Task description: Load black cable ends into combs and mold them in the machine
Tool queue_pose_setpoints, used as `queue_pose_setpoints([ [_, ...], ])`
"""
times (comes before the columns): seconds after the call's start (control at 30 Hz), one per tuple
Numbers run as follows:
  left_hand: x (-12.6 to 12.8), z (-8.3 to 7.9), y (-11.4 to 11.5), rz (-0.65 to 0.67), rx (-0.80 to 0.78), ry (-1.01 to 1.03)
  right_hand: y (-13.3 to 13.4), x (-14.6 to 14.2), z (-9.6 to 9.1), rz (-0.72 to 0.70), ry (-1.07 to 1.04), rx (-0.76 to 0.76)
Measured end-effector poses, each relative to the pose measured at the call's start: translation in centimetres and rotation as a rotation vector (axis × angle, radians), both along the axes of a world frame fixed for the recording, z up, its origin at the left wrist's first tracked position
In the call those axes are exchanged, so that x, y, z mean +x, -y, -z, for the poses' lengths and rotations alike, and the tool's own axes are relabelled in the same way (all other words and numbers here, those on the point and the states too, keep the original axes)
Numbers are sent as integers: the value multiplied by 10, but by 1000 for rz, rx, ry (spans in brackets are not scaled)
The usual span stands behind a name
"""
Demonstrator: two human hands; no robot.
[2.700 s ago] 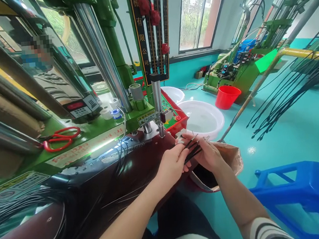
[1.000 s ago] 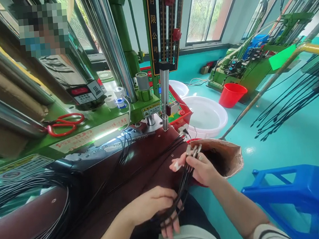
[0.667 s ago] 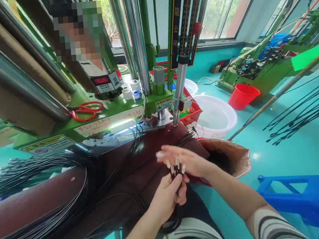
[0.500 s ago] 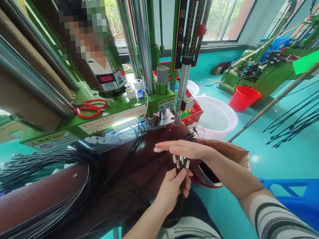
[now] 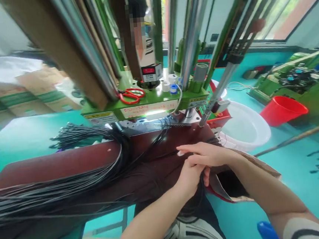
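Note:
My left hand (image 5: pixel 191 176) is closed round a small bundle of black cables (image 5: pixel 202 187), in front of my body at the table's near edge. Over the top of that bundle lies my right hand (image 5: pixel 211 153), palm down with its fingers stretched out, touching the left hand. The cables' metal ends are hidden under it. To the left, a thick looped bunch of black cables (image 5: pixel 124 143) lies across the brown table (image 5: pixel 76 162). A few more cables (image 5: pixel 161 136) run from the machine's lower plate onto the table.
Ahead stands a green press machine (image 5: pixel 111 110) with red-handled scissors (image 5: pixel 132 96) and tape rolls (image 5: pixel 173 89) on its ledge. An open paper sack (image 5: pixel 264 166) is beside my right forearm. A white basin (image 5: pixel 256 126) and a red bucket (image 5: pixel 284 110) stand farther right.
My view has swung left. My right palm has come down from above the cable ends onto my left hand, covering the metal tips that showed before.

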State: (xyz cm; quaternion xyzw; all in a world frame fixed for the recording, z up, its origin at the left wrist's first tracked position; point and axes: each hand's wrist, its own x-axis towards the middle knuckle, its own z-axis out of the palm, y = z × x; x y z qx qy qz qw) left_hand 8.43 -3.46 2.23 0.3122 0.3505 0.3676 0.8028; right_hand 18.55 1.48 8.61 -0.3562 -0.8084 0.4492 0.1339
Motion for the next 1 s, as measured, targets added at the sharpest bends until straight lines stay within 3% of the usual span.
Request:
queue_pose_setpoints([
  [0.13,7,1,-8,-27,16,17,-11,2,1,-61,-55,-63],
  [0.27,7,3,-12,-9,44,55,-19,-1,4,-169,-93,-268],
  [0.33,-1,5,-14,-29,24,62,-27,-3,11,-157,-126,-314],
  [0.4,-14,5,-17,-107,-5,68,-41,-4,22,-18,-137,-182],
  [0.47,-31,5,-20,-217,-24,74,-62,-5,38,216,-24,138],
  [0.53,-47,6,-22,-303,-37,81,-83,-5,55,374,247,467],
  [0.6,-60,9,-22,-341,-52,93,-98,-6,69,376,544,596],
  [0.7,-69,16,-20,-355,-54,103,-106,-11,76,367,699,573],
  [0.8,-69,19,-18,-320,-41,104,-99,-16,68,334,714,496],
  [1.0,-62,20,-19,-264,-47,77,-50,9,49,277,612,261],
])
